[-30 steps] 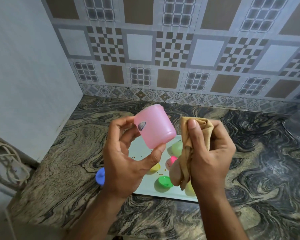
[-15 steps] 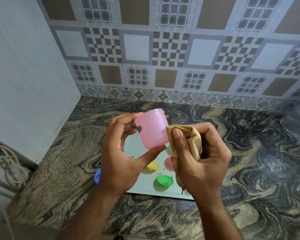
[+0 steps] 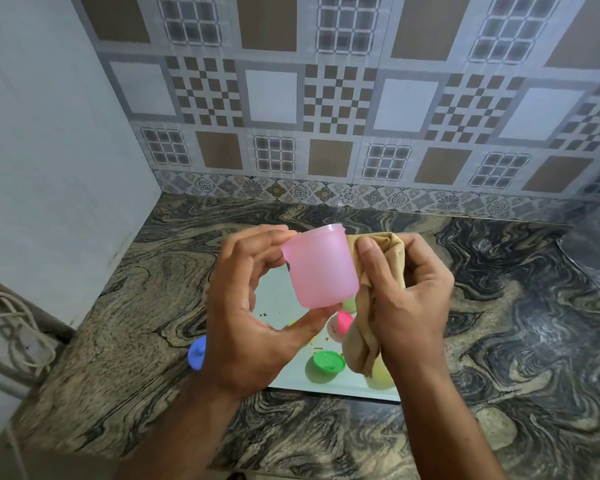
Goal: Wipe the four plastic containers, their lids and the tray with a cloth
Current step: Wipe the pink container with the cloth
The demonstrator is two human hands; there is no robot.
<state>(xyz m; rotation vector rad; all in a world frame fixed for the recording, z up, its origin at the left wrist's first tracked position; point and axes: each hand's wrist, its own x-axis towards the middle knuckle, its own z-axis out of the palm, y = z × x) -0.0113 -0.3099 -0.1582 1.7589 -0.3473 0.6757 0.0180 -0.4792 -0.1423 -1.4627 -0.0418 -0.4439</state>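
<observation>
Your left hand (image 3: 246,317) holds the pink container (image 3: 321,268) up over the tray: the fingers curl round its rim on the far side and the thumb props its base from below. The container is tilted, its open mouth turned up and away from you. Your right hand (image 3: 409,299) grips the tan cloth (image 3: 378,268) bunched in the fist, with the thumb pressing a fold of it flat against the container's right wall. The two hands sit close together, joined only through container and cloth. A loose tail of the cloth hangs down below your right palm.

Beneath both hands lies the pale tray (image 3: 291,375) on the marbled countertop (image 3: 520,327); small crumbs dot its surface under your left thumb. Just below the gap between your hands sits a green lid (image 3: 328,362) on the tray. Above it, tucked against the hanging cloth, is a pink lid (image 3: 343,321) resting on a pale container whose shape is mostly hidden. A yellowish-green container (image 3: 381,374) shows under the cloth's tail, below your right wrist. To the left of your left wrist, off the tray's edge, a blue lid (image 3: 197,353) peeks out. Beyond your hands rises the patterned tile wall (image 3: 326,98); far to your left, cables (image 3: 11,327) lie beside the counter.
</observation>
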